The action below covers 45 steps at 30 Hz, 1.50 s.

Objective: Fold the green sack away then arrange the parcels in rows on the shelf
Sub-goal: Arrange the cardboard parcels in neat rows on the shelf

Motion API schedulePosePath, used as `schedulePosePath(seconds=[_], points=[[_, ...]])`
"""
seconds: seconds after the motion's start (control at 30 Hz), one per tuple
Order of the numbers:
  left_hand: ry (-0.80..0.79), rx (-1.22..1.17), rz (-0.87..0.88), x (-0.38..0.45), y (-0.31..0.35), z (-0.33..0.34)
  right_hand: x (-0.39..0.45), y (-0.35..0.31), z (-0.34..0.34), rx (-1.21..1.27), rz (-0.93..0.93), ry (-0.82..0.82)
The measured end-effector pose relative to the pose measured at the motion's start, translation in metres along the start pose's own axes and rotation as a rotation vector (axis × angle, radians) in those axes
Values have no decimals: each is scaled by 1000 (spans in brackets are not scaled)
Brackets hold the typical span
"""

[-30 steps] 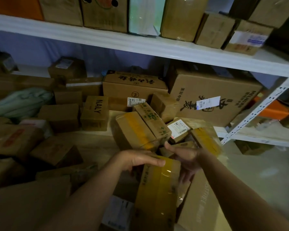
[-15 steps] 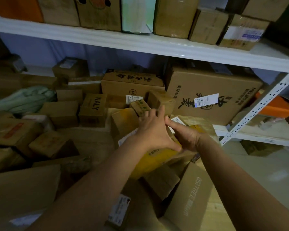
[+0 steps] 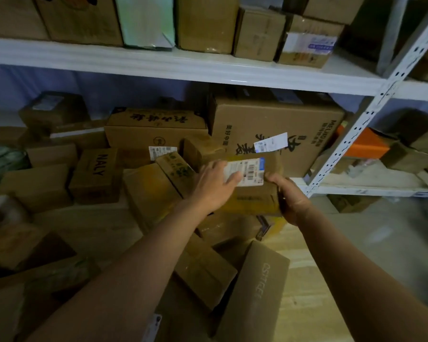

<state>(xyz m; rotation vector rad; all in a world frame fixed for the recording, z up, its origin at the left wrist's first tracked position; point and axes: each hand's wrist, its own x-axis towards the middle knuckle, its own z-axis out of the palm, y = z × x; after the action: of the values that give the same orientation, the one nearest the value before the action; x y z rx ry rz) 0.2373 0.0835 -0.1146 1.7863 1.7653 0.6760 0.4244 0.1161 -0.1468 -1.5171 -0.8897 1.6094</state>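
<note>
I hold a yellow-taped cardboard parcel (image 3: 253, 198) with a white label between both hands, raised above the pile in front of the big printed box (image 3: 277, 134). My left hand (image 3: 213, 186) lies flat on its top left. My right hand (image 3: 290, 201) grips its right end. Several more brown parcels lie jumbled on the wooden lower shelf (image 3: 92, 225), among them a NALY box (image 3: 97, 175). The green sack (image 3: 0, 164) lies bunched at the far left edge, partly hidden by boxes.
A white upper shelf (image 3: 183, 67) carries a row of upright boxes. A perforated white upright (image 3: 371, 112) stands to the right, with an orange box (image 3: 366, 144) behind it. An OSTTREE box (image 3: 257, 290) lies near my arms. Grey floor shows at lower right.
Both hands lifted the yellow-taped parcel from low near my body up and forward toward the big box; its white label now faces up.
</note>
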Motion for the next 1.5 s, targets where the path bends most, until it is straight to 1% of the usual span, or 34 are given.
schedulePosePath(seconds=[0.1,0.2,0.3,0.4,0.5,0.57,0.63,0.67,0.77,0.83,0.87,0.93,1.0,1.03,1.1,1.13,1.17,1.23,1.3,1.4,1.5], points=[[-32,4,-90,21,-15,18,26,-6,-20,72,-42,202],[-72,22,-167,33,-25,39,59,-10,-36,121,-31,378],[-55,40,-251,43,-33,55,90,-15,-48,183,-54,520],[6,66,-292,52,-42,61,111,-20,-53,256,-173,597],[62,56,-312,58,-50,64,139,-16,-56,309,-256,621],[89,34,-320,59,-54,69,153,-10,-56,231,-247,646],[97,22,-315,60,-57,75,164,2,-58,69,-129,698],[97,10,-314,60,-57,78,166,8,-57,12,-65,692],[102,7,-309,58,-59,86,179,25,-59,38,101,592],[117,18,-305,57,-60,87,181,28,-59,-36,179,529],[123,15,-302,56,-60,85,180,29,-59,-108,177,495],[131,12,-289,54,-60,80,175,33,-54,-262,108,463],[143,0,-277,47,-60,72,167,36,-45,-350,60,442],[151,-7,-270,43,-61,66,161,36,-39,-403,39,471],[163,-20,-274,33,-66,50,141,28,-14,-607,-36,558],[166,-25,-288,27,-70,41,126,23,6,-672,-107,552],[167,-30,-306,19,-75,30,110,19,30,-666,-183,487],[184,-25,-347,0,-92,7,77,20,82,-596,-285,259],[238,37,-380,-24,-112,-21,49,31,135,-625,-364,25],[347,173,-419,-65,-149,-69,2,49,212,-709,-399,-352],[494,328,-528,-112,-182,-120,-39,70,273,-793,-431,-677]])
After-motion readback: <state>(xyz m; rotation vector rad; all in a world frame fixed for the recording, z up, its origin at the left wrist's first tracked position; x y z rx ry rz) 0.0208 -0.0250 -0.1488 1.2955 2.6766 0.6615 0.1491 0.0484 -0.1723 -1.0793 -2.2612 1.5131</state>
